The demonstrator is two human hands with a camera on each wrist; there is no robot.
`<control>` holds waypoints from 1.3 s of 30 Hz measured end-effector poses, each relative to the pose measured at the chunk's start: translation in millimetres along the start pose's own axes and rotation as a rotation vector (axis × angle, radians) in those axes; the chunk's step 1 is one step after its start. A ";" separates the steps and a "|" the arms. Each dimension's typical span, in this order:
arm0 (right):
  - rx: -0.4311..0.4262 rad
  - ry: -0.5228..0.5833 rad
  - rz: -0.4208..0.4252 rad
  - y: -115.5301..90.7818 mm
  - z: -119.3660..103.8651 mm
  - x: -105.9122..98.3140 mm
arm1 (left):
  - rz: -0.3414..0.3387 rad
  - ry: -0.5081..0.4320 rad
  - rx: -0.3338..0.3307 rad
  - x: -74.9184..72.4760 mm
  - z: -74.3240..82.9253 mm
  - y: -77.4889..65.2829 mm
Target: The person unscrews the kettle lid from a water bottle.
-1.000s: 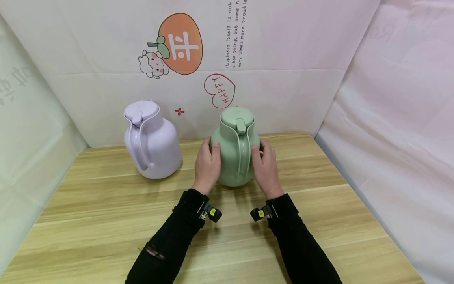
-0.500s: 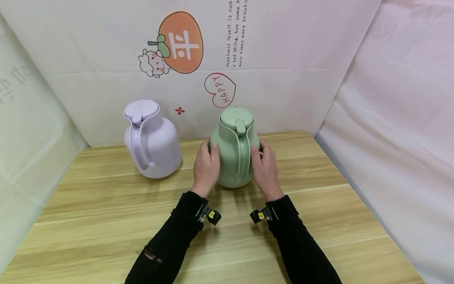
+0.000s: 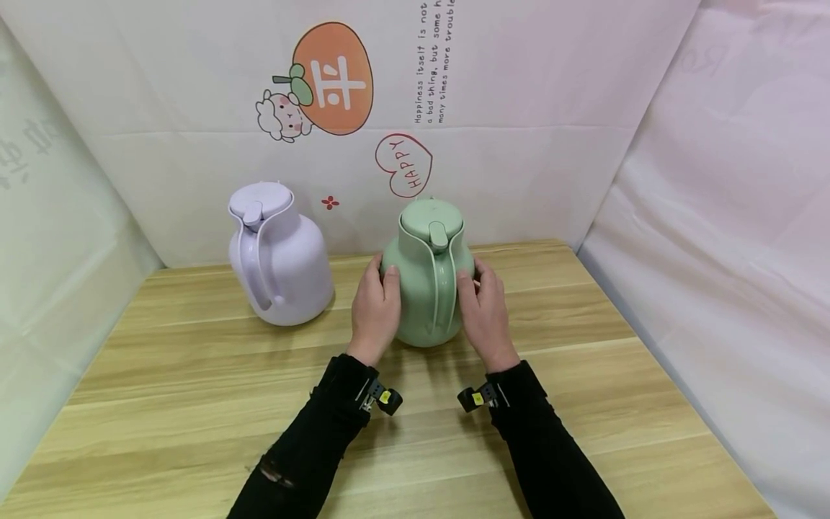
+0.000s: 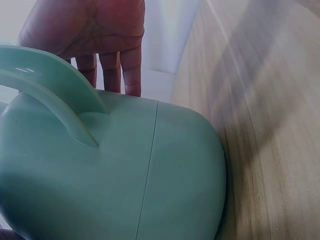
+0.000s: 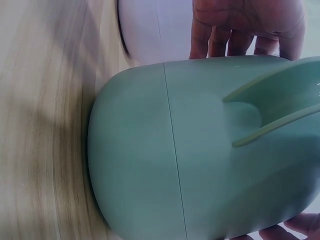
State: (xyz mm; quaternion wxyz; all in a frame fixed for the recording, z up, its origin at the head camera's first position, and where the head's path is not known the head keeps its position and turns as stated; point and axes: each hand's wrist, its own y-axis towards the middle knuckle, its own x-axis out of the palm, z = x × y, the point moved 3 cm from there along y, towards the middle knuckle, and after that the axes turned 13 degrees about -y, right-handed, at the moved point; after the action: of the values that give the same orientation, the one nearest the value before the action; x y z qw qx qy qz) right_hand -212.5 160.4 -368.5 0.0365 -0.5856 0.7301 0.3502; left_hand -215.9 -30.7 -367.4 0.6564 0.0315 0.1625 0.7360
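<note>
A green thermos jug (image 3: 421,288) with a flat lid and thumb lever stands upright on the wooden table, its handle (image 3: 444,288) turned toward me. My left hand (image 3: 376,310) holds its left side and my right hand (image 3: 485,313) its right side. Both thumbs lie on the near face at either side of the handle, while the other fingers reach round behind and are partly hidden. Up close, the left wrist view has the jug's lower body (image 4: 170,170) with its base at the tabletop. Fingers of the left hand (image 5: 240,25) show along the jug's far side in the right wrist view.
A lilac thermos jug (image 3: 292,267) of the same shape stands to the left, its handle toward the near left. Behind the wooden table (image 3: 194,404) hangs a white printed cloth (image 3: 519,144), and more pale cloth (image 3: 726,216) borders both sides.
The green jug has shifted slightly toward me, both hands moving with it and keeping their hold. The lilac jug stays in place.
</note>
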 end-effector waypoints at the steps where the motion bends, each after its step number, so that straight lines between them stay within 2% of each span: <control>1: 0.005 -0.007 -0.002 -0.8 0.1 0.0 | 0.000 0.000 -0.002 -0.3 0.0 -0.5; 7: 0.037 -0.043 -0.015 -4.6 0.1 0.2 | 0.003 0.007 -0.005 -1.9 -1.3 -2.8; 19: -0.001 -0.040 -0.009 -5.9 -2.3 -0.3 | 0.004 0.019 -0.004 -3.9 -2.6 -6.7; 29: 0.009 -0.060 -0.002 -7.8 -3.3 -1.1 | 0.013 0.018 0.020 -5.1 0.1 -9.6; 39: 0.027 -0.085 0.002 -10.1 -4.1 -1.2 | 0.014 0.011 0.012 -5.4 0.6 -11.5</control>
State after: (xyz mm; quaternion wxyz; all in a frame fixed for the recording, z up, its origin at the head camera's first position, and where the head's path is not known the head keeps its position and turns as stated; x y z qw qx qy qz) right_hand -201.8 158.4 -369.6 0.0748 -0.5690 0.7332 0.3648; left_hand -204.0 -34.8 -369.2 0.6501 0.0323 0.1704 0.7398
